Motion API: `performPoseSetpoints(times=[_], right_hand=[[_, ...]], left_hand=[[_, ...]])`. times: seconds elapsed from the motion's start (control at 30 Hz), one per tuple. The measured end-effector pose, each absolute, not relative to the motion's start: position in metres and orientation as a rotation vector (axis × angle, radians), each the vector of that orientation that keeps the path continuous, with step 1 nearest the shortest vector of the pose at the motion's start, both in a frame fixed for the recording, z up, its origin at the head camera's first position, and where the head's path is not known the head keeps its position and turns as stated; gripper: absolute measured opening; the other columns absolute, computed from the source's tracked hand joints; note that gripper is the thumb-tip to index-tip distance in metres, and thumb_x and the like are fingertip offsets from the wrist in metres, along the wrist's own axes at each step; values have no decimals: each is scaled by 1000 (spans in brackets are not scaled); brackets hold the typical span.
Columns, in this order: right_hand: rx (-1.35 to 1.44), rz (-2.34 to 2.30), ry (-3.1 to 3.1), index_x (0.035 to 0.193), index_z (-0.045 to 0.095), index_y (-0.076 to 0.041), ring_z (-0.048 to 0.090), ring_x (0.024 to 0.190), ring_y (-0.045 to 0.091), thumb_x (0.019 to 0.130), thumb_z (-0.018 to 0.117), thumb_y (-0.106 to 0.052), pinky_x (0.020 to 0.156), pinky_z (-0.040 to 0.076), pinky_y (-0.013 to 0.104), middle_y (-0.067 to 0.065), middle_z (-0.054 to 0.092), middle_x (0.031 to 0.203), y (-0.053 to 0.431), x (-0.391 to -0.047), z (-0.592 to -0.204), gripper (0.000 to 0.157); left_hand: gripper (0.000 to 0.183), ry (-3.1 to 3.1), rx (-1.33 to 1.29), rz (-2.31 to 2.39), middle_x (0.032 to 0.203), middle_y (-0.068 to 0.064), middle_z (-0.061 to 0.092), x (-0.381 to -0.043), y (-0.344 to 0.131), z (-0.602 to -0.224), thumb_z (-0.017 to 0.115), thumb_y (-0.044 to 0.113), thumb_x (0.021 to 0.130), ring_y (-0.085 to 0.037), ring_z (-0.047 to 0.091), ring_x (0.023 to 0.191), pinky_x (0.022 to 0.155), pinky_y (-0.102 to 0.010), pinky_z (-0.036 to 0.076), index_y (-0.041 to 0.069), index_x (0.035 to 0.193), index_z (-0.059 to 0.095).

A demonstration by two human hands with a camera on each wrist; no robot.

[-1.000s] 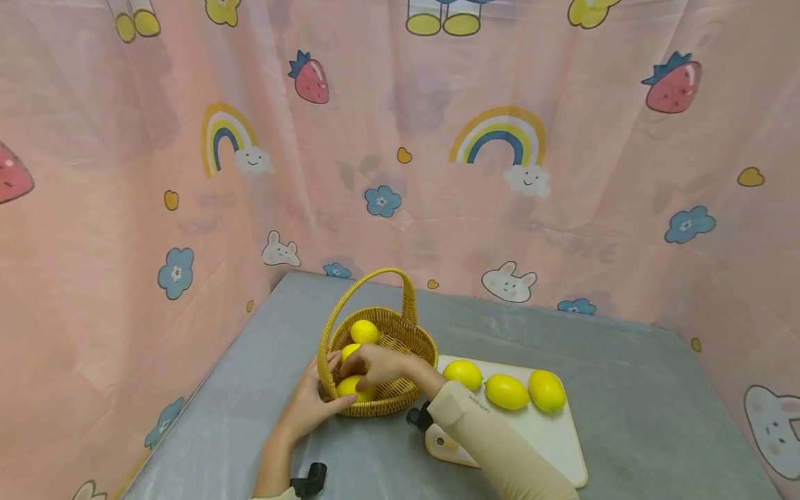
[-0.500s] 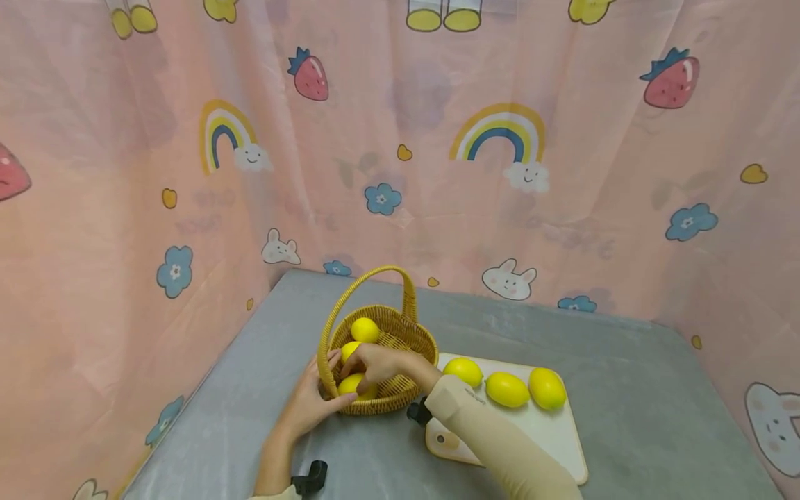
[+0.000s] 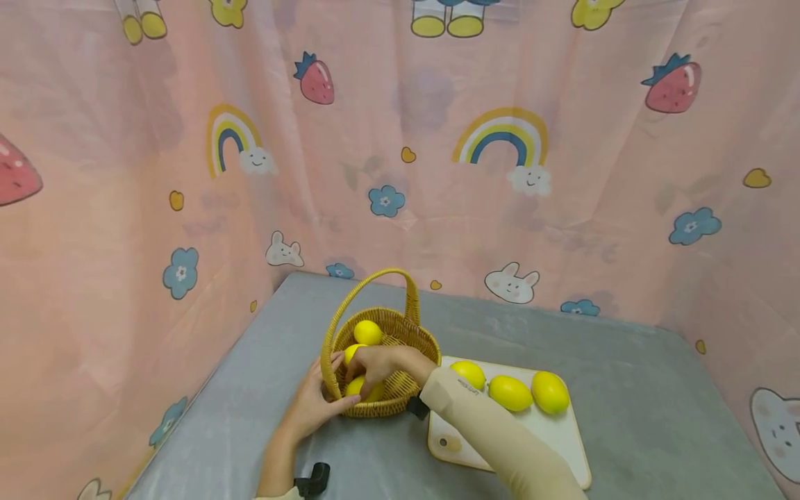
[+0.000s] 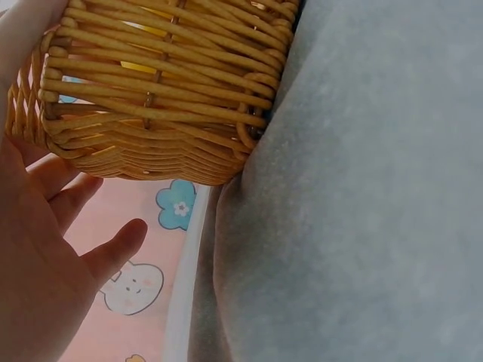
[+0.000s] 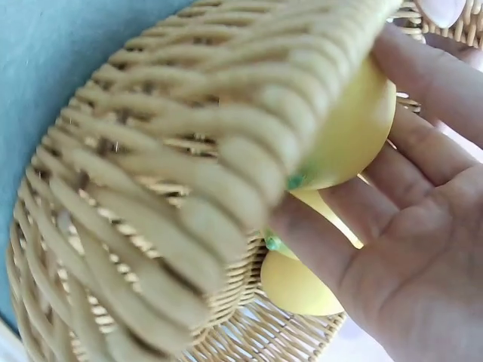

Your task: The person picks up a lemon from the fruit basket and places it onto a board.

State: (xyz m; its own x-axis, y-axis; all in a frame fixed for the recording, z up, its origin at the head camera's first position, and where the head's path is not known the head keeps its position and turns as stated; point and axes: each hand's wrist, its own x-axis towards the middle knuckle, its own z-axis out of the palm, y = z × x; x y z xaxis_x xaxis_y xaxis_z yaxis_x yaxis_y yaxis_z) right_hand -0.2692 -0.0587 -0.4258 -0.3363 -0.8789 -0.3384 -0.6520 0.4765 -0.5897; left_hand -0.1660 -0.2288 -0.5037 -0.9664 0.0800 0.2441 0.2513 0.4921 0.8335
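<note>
A yellow wicker basket (image 3: pixel 431 344) with a tall arched handle stands on the table. My left hand (image 3: pixel 312 404) grips its left side, thumb at the front rim and the other fingers by the handle's base. Inside, my right hand (image 3: pixel 378 364) has its thumb and fingers around the nearest lemon (image 3: pixel 355 386). In the right wrist view this lemon (image 5: pixel 355 128) lies against the fingers, partly behind the basket wall. A second lemon (image 3: pixel 351 354) is half covered by the right hand, and a third lemon (image 3: pixel 367 332) sits farther back in the basket.
To the right lies a white cutting board (image 3: pixel 456 437) with a lemon (image 3: pixel 470 373) beside the right sleeve, another lemon (image 3: pixel 510 394) in the middle and one lemon (image 3: pixel 550 392) at the right. A pink patterned curtain (image 3: pixel 412 236) surrounds the grey table (image 3: pixel 637 403).
The head view has shifted slightly. Both hands keep nearly the same places at the basket, the right one staying on the nearest lemon. The lemons on the board have not moved.
</note>
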Motion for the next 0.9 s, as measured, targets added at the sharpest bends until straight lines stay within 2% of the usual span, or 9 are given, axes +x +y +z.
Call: performPoseSetpoints(times=[0.33, 0.53, 0.77, 0.9], right_hand=[[-1164, -289, 2117, 125, 70, -6, 61, 114, 12, 85, 81, -13, 96, 49, 24, 1, 68, 122, -69, -273, -417, 42], [-1130, -257, 2093, 121, 72, -9, 63, 101, 9, 85, 80, -13, 83, 54, 23, -1, 69, 118, -71, -278, -418, 37], [-994, -212, 2044, 123, 70, -14, 61, 109, 15, 86, 80, -17, 83, 58, 37, -3, 65, 122, -65, -285, -413, 38], [-955, -201, 2000, 122, 70, -14, 60, 109, 14, 87, 79, -18, 83, 58, 39, -5, 64, 121, -61, -292, -407, 37]], left_hand=[[88, -2564, -268, -1505, 154, -12, 38, -165, -227, -503, 85, 39, 79, -34, 32, 142, 110, -61, 30, 6, 150, 44], [88, -2560, -258, -1524, 153, -9, 39, -166, -226, -507, 85, 41, 78, -31, 32, 142, 111, -60, 31, 10, 150, 45], [88, -2568, -250, -1495, 155, -12, 37, -168, -227, -507, 85, 40, 79, -34, 30, 144, 110, -63, 29, 9, 150, 45], [90, -2568, -230, -1500, 155, -11, 38, -169, -229, -506, 86, 39, 78, -32, 29, 144, 112, -61, 28, 7, 151, 44]])
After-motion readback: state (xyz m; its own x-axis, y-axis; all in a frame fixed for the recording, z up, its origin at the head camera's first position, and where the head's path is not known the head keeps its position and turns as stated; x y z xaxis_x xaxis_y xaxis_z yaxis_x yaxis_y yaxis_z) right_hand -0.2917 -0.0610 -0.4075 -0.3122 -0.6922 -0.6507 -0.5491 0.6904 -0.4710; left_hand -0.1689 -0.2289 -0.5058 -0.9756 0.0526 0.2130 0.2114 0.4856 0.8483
